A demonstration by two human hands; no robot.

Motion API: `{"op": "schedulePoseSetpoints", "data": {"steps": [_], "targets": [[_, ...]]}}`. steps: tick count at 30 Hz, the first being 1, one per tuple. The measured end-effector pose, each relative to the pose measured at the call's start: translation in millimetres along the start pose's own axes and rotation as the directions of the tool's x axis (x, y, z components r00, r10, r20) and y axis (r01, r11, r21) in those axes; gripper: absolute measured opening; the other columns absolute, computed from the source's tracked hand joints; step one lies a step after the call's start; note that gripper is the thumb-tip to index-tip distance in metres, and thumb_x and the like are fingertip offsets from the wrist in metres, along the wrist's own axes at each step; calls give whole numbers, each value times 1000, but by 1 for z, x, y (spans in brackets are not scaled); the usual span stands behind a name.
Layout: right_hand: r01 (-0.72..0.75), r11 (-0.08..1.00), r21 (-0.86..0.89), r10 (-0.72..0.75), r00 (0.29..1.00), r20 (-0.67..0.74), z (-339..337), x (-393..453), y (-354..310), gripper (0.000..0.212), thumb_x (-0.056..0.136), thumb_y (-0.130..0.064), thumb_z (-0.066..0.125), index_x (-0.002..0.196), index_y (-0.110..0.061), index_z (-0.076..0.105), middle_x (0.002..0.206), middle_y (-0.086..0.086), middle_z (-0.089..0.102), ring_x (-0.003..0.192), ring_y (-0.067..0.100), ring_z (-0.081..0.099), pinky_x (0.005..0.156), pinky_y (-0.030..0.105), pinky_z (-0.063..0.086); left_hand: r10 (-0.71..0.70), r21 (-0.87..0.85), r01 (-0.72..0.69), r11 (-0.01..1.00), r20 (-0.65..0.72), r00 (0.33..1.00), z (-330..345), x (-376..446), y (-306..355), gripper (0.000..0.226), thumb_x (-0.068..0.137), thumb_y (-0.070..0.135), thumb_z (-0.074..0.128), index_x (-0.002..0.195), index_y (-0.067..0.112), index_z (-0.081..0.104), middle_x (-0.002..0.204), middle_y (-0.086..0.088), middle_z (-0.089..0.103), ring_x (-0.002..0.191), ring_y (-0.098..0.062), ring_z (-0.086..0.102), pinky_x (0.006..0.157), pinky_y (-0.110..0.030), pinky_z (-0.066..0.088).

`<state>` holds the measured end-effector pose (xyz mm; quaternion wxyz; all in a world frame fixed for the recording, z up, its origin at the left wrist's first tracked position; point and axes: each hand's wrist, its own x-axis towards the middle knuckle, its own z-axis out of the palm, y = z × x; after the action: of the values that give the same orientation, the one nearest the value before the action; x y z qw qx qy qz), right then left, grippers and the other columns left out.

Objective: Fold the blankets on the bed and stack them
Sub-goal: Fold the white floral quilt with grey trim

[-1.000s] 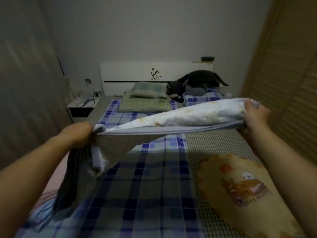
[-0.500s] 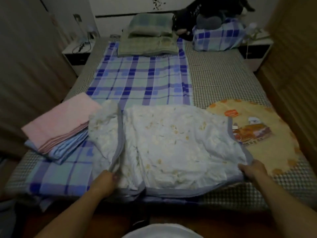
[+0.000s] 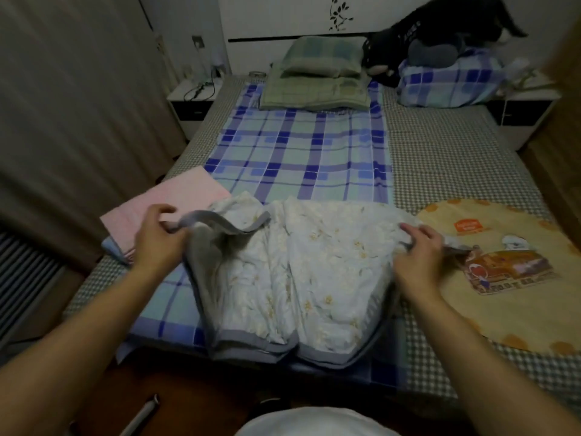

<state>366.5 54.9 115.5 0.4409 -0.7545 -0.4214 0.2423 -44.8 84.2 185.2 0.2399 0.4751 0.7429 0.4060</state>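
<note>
Two hands folding a white floral blanket at the foot of the bed.

The bed (image 3: 446,158) carries a blue checked sheet (image 3: 301,152); the white floral blanket (image 3: 314,272) lies at its near edge, between a pink folded blanket (image 3: 176,196) and a yellow printed cloth (image 3: 503,278). The left hand (image 3: 157,243) pinches the blanket's grey border, lifted. The right hand (image 3: 418,256) clenches the right edge.

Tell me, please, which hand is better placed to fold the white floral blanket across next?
Probably the left hand: it has the white floral blanket's grey-trimmed corner already lifted, whereas the right hand grips the opposite edge low against the bed.
</note>
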Motion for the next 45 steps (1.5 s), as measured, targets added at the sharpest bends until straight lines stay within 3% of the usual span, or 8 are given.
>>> {"op": "schedulePoseSetpoints", "data": {"steps": [8,15,18,21,24,28,34,45], "targets": [[263,910,321,-373,858,353,126,-111,-114,62,73,13,59,126,-19,63,138,9,47,129,14,47,102,2,30,-233,-581,432,690,387,892,94,-86,2,28,79,-5,63,107,0,67,98,-22,72,87,-29,66,79,-38,51],[-270,833,483,190,959,208,225,-149,-93,59,83,-1,61,118,-48,58,144,6,47,124,27,56,102,40,50,-176,-451,264,853,228,958,36,-53,-41,24,82,-11,62,89,12,64,73,0,65,62,-4,60,53,-13,46],[-699,535,475,713,675,189,247,-161,-63,23,87,2,59,104,-11,65,94,19,64,73,34,63,59,31,56,-153,-387,277,880,321,935,22,-48,-65,24,83,-9,64,92,13,65,80,2,66,66,2,61,55,-9,45],[-864,313,395,784,470,406,247,-182,-35,34,88,8,47,120,9,60,86,22,59,63,33,53,52,30,50,-212,-350,376,858,424,880,14,-49,-86,23,85,-5,65,98,14,67,87,0,71,70,1,65,56,-11,47],[-823,377,424,758,537,369,233,-195,-50,34,87,2,47,114,-3,67,91,18,61,65,28,54,52,29,43,-351,-351,599,720,560,751,9,-47,-100,28,86,-9,61,100,13,70,89,-8,76,75,-14,70,58,-21,53],[-517,782,347,479,856,197,210,-211,-100,29,93,-3,56,103,-26,70,93,-5,72,84,13,67,65,19,54,-440,-309,814,493,718,539,6,-52,-106,31,89,-13,52,108,7,65,85,-9,76,70,-15,71,54,-22,53],[-371,868,331,326,927,185,223,-238,-102,49,85,11,64,113,-29,64,104,-5,72,96,8,70,80,19,56,-319,-285,874,394,849,421,10,-55,-101,29,92,-5,51,120,-2,61,113,-25,69,104,-31,69,89,-38,54],[-178,951,252,161,983,87,225,-243,-99,42,85,0,72,98,-40,73,103,-8,74,99,3,69,95,27,54,-271,-154,649,745,819,506,-5,-41,-99,14,88,-7,60,92,3,69,77,-14,70,68,-17,63,62,-24,53]]}}
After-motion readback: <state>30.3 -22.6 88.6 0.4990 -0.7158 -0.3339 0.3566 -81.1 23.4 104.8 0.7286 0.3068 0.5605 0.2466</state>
